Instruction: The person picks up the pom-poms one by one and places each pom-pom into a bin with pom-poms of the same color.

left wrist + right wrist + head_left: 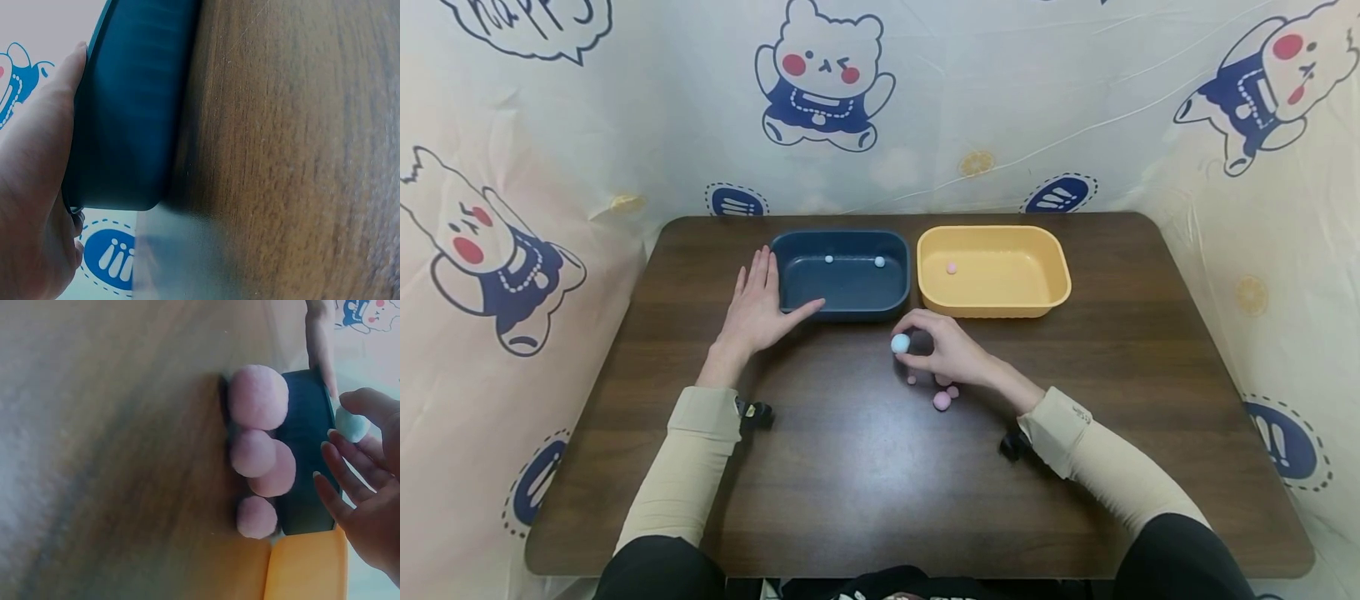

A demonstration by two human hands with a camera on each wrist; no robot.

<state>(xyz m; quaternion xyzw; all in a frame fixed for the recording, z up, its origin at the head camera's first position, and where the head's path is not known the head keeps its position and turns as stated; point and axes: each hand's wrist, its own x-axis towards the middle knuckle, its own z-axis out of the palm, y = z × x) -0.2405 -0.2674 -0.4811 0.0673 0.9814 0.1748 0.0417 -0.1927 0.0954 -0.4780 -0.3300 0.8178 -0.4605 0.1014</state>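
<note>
Between thumb and fingertips my right hand [953,348] pinches a light blue ball [900,343], held in front of the two bins. The ball [352,425] also shows in the right wrist view. My left hand [754,310] lies with straight fingers along the left side of the dark blue bin [842,316], its thumb at the front rim. Two small light blue balls [879,262] are inside that bin. Under and beside my right hand, several pink balls [942,401] of different sizes sit on the table; the hand partly covers one.
A yellow bin [992,311] stands just right of the blue one, with a small pink ball [952,267] in it. Both bins are near the far edge of the brown wooden table [850,467]. A printed cloth [925,108] hangs behind and along the sides.
</note>
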